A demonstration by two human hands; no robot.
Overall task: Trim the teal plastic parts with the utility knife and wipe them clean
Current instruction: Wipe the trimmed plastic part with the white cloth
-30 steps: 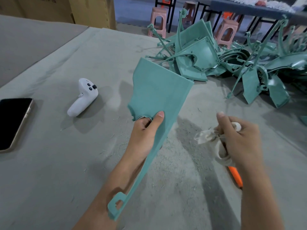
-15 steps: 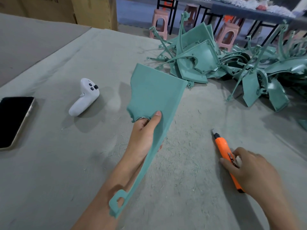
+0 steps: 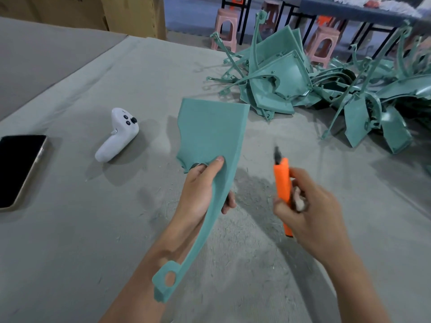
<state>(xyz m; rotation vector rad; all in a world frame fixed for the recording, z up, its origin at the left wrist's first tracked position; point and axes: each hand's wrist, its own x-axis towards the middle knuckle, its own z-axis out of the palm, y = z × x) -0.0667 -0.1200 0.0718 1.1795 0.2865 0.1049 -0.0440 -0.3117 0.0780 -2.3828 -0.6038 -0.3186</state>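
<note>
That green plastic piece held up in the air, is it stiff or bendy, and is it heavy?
Probably fairly stiff: the teal part holds its shape, broad panel up and thin stem down, gripped only near the middle by the left hand. Likely light, since one thumb-and-fingers grip carries it. The thin stem may flex somewhat.

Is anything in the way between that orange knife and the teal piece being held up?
Nothing visible. The right hand holds the orange utility knife beside the flat teal plastic part gripped by the left hand, with only open air between them.
</note>
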